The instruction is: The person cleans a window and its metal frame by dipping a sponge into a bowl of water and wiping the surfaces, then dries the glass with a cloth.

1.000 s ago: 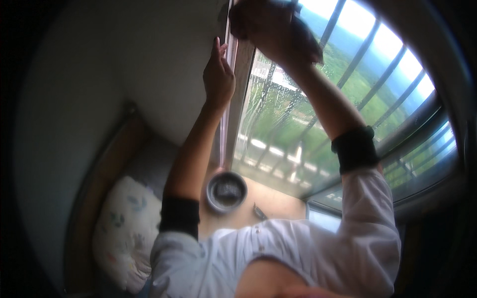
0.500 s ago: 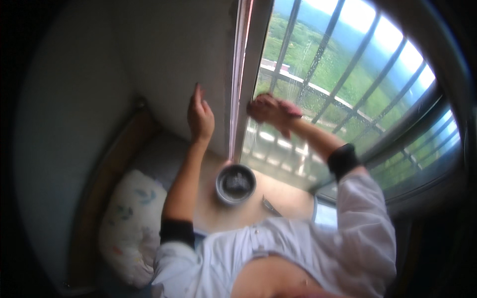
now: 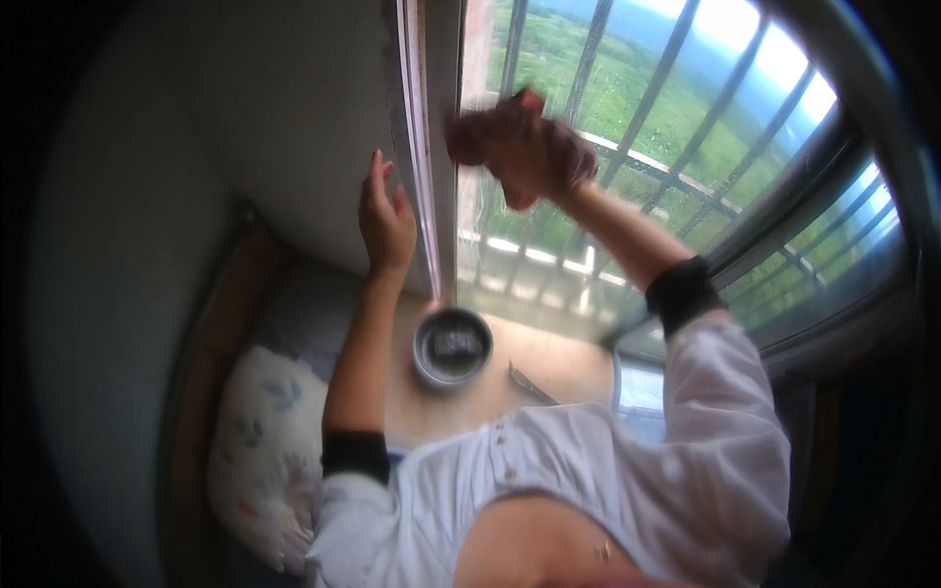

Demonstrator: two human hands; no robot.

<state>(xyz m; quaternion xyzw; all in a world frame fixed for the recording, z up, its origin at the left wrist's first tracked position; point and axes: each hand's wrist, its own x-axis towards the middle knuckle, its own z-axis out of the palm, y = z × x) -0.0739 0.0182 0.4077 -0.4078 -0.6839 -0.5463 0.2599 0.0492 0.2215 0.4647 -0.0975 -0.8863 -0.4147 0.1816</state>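
Observation:
My right hand (image 3: 537, 162) is raised against the wet window pane (image 3: 549, 220), its fingers closed over a dark reddish cloth (image 3: 520, 196). Parts of the cloth stick out around the hand, which is smeared by motion. My left hand (image 3: 388, 223) is held up beside the wall and window frame, fingers stretched and nothing in it. Whether it touches the wall, I cannot tell. Below and between my arms, a round grey bowl (image 3: 423, 365) stands on the light wooden sill (image 3: 578, 367), with a dark grey interior whose contents I cannot make out.
A slim dark tool like a knife or pen (image 3: 530, 382) lies right of the bowl. At the left sits a white pillow (image 3: 257, 446) with a leaf print. The window frame (image 3: 446, 147) rises beside the grey wall (image 3: 314, 118). Outside the glass are metal bars (image 3: 652, 73).
My right hand has moved up the pane with the cloth, which now shows more. My left hand stays raised and open. The view has shifted, so frame and bowl appear further left.

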